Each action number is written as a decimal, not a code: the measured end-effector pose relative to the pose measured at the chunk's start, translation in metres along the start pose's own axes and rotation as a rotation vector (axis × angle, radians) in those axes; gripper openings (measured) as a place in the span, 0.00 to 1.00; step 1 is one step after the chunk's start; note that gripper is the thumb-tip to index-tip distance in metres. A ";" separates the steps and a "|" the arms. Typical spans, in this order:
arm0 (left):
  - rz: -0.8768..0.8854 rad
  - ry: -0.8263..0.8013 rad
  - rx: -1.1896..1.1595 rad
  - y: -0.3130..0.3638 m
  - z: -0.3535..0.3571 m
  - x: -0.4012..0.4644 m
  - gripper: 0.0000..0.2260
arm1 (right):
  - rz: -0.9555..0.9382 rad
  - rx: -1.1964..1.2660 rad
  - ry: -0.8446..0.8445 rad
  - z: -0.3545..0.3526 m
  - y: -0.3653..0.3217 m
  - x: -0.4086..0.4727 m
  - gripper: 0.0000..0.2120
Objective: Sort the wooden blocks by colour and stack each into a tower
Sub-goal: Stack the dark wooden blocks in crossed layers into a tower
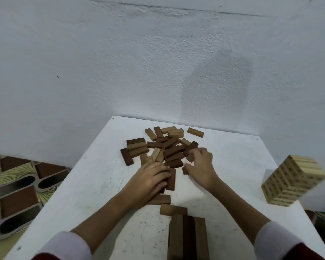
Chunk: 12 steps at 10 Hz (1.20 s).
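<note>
Left hand [150, 180] grips a dark brown wooden block [171, 179] at centre; right hand [200, 166] pinches another dark block [190, 158] from the pile [165, 147].

This looks like a plain room in a home. A small white table [94, 184], scuffed and speckled with dark marks, stands pushed against a rough, whitewashed wall [120, 62] with a faint damp-looking patch. Beside the table the floor [17, 184] is covered in a patterned sheet of brown, green and cream shapes. Wooden toy blocks [165, 147] lie scattered on the tabletop, a household pastime rather than work gear.
</note>
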<state>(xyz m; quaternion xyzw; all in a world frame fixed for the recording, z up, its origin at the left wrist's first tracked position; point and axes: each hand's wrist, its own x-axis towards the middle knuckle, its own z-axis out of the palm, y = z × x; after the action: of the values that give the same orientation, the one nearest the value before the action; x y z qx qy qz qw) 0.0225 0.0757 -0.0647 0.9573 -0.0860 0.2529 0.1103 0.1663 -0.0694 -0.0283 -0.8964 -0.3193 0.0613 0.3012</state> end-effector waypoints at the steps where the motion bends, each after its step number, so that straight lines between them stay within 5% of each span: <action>1: -0.220 0.090 -0.030 -0.001 -0.016 -0.020 0.13 | -0.092 0.033 -0.192 -0.016 -0.022 -0.019 0.06; 2: -0.441 0.083 -0.065 0.004 -0.021 -0.044 0.11 | -0.025 -0.186 -0.590 -0.025 -0.039 -0.033 0.08; 3: -0.551 0.035 -0.164 0.013 -0.022 -0.060 0.08 | 0.158 -0.237 -0.768 -0.023 -0.050 -0.042 0.14; 5: -0.633 -0.011 -0.316 0.035 -0.028 -0.069 0.16 | 0.242 0.025 -0.660 -0.015 -0.062 -0.044 0.14; 6: -0.581 -0.050 -0.191 0.041 -0.028 -0.071 0.24 | 0.235 0.095 -0.641 -0.012 -0.069 -0.046 0.14; 7: -0.425 -0.039 -0.106 0.039 -0.020 -0.078 0.26 | 0.214 0.215 -0.640 -0.008 -0.072 -0.048 0.10; 9: -0.386 -0.013 -0.024 0.044 -0.020 -0.084 0.20 | 0.307 0.374 -0.716 -0.007 -0.081 -0.052 0.07; 12: -0.401 0.066 0.103 0.044 -0.022 -0.094 0.14 | 0.210 -0.258 -0.620 0.000 -0.093 -0.058 0.14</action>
<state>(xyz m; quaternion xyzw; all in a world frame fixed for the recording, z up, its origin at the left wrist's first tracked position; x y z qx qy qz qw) -0.0774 0.0495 -0.0862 0.9509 0.1230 0.2610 0.1121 0.0703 -0.0476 0.0208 -0.8938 -0.3069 0.3204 0.0660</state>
